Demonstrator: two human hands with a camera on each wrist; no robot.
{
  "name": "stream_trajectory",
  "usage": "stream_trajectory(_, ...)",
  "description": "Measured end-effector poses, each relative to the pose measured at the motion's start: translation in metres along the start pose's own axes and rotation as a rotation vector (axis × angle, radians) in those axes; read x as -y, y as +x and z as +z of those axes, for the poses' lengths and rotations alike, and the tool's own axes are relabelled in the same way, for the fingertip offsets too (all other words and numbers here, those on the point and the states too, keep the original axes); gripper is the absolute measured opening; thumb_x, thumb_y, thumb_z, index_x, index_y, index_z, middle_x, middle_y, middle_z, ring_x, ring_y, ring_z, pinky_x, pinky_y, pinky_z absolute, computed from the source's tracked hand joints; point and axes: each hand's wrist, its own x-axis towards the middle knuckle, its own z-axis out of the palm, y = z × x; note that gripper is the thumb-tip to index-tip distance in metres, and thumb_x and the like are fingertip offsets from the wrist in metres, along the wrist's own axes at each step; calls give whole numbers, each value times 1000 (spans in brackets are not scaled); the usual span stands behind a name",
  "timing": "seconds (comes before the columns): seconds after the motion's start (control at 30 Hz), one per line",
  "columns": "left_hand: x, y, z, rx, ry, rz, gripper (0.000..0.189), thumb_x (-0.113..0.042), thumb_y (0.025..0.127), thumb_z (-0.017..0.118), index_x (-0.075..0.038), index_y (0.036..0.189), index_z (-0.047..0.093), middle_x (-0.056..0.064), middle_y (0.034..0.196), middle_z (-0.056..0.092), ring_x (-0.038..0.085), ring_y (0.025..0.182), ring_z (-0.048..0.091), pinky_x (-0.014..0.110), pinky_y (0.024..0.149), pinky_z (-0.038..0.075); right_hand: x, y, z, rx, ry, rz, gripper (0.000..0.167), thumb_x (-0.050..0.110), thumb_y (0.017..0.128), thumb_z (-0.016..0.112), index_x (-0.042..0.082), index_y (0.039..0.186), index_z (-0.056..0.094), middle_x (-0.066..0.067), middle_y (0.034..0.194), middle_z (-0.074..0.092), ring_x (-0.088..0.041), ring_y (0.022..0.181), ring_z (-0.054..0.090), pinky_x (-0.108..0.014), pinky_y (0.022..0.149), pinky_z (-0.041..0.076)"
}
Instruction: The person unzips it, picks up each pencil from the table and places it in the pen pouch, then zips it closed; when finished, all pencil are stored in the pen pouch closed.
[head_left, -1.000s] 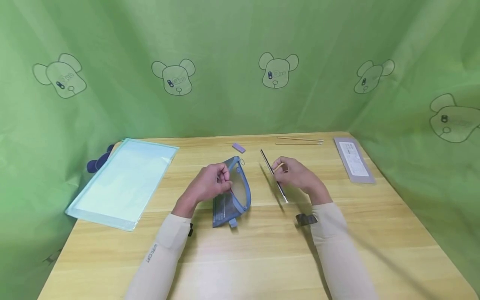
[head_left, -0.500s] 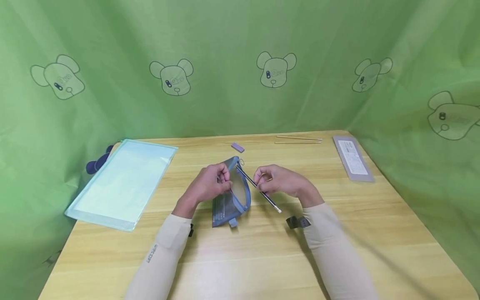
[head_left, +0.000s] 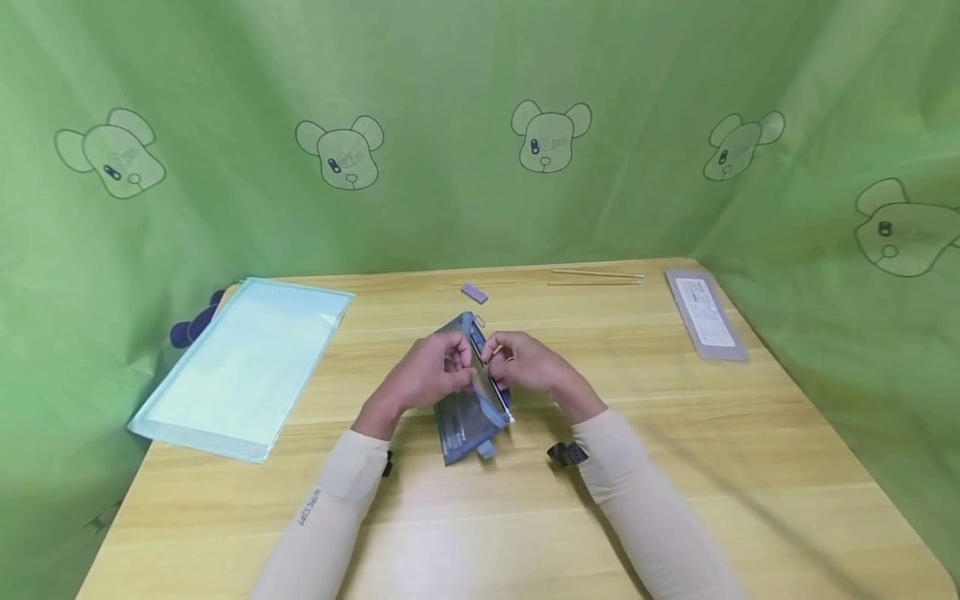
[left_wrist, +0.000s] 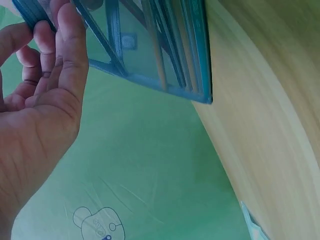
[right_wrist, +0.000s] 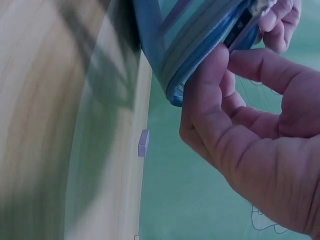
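Note:
A blue see-through zip pencil pouch (head_left: 468, 423) stands tilted on the table with its mouth open toward the right. My left hand (head_left: 431, 371) pinches the near-left edge of that mouth. Several pencils show through the mesh in the left wrist view, inside the pouch (left_wrist: 137, 55). Between thumb and fingertips my right hand (head_left: 528, 362) pinches a dark striped pencil (head_left: 498, 395), which lies along the pouch opening, white eraser end toward me. In the right wrist view the pencil (right_wrist: 241, 30) sits just within the zip edge; its far end is hidden.
A purple eraser (head_left: 474, 293) lies behind the pouch. Two thin wooden pencils (head_left: 596, 277) lie at the back right. At the right edge is a grey-purple pack with a label (head_left: 705, 317). A light-blue folder (head_left: 247, 367) covers the left side, with a dark blue object (head_left: 197, 325) behind it.
My right hand has moved left with the pencil, from beside the pouch to its opening. The left hand and pouch have shifted slightly right, and the pouch mouth looks narrower.

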Motion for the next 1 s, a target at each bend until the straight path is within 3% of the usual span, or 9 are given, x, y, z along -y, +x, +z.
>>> stream_trajectory(0.23, 2, 0, 1, -27, -41, -22, 17, 0, 97, 73, -8, 94, 59, 6, 86, 64, 16, 78, 65, 26, 66, 60, 0, 3, 8, -67, -64, -37, 11, -3, 96, 62, -3, 107, 64, -8, 92, 64, -16, 83, 62, -27, 75, 60)
stream_trajectory(0.43, 1, 1, 1, -109, -63, -43, 17, 0, 96, 74, -7, 95, 59, 8, 89, 66, 17, 79, 67, 31, 69, 64, 4, 3, 11, -130, -199, -52, 5, 7, 98, 73, 4, 98, 69, -4, 89, 66, -14, 79, 60, -24, 68, 54)
stream_trajectory(0.6, 1, 1, 1, -160, -42, -56, 17, -1, 96, 75, -7, 94, 60, 7, 89, 65, 15, 77, 66, 33, 69, 65, 10, -6, 7, -56, -238, -2, 9, 8, 98, 75, 4, 95, 67, -2, 76, 65, -13, 65, 59, -24, 59, 52)
stream_trajectory(0.8, 0, 3, 2, -143, -67, -62, 16, 1, 97, 74, -5, 94, 59, 7, 91, 63, 16, 79, 67, 34, 74, 68, 11, -8, 7, 14, -265, 63, 15, 13, 99, 77, 5, 104, 65, -5, 75, 72, -13, 57, 62, -24, 55, 52)
stream_trajectory(0.9, 0, 3, 3, -144, -60, -74, 16, 2, 97, 74, -5, 94, 59, 7, 90, 63, 16, 78, 67, 32, 73, 67, 9, -6, 10, 28, -275, 55, 19, 12, 100, 77, 4, 111, 63, -6, 77, 75, -14, 57, 64, -25, 55, 53)
stream_trajectory(1.0, 0, 3, 3, -142, -79, -86, 15, 2, 97, 73, -5, 95, 59, 7, 89, 62, 20, 79, 69, 38, 76, 69, 8, -5, 11, 63, -284, 46, 18, 10, 100, 75, 6, 114, 63, -4, 72, 70, -13, 56, 62, -23, 52, 49)
